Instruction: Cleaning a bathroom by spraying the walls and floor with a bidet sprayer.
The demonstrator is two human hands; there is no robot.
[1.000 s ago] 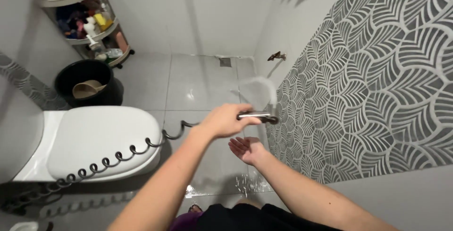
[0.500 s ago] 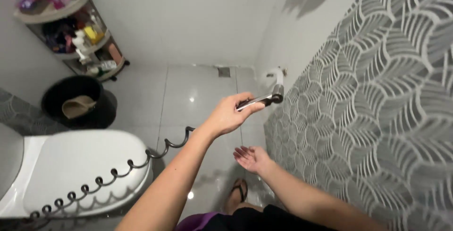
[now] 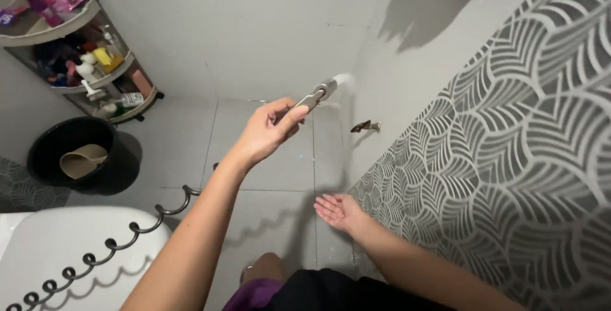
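My left hand [image 3: 266, 131] grips a metal hand-held sprayer [image 3: 316, 96], raised and pointed at the far right corner of the bathroom. A white jet of water [image 3: 344, 79] leaves its nozzle toward the plain wall. A black coiled hose [image 3: 108, 245] trails from the sprayer back along my left arm and over the white toilet lid [image 3: 57, 254]. My right hand [image 3: 338, 212] hangs lower, palm up with fingers apart, holding nothing, next to the grey leaf-patterned wall tiles [image 3: 509, 158].
A black bin [image 3: 76, 155] with a brown cardboard roll inside stands at the left. Behind it a tiered corner shelf [image 3: 83, 50] holds bottles and packets. A small metal tap [image 3: 364, 126] sticks out of the right wall. The floor is glossy grey tile.
My left hand has lifted the sprayer up and away, from the patterned tiles to the plain wall above the tap. The view has tilted upward. My right hand stays open, low.
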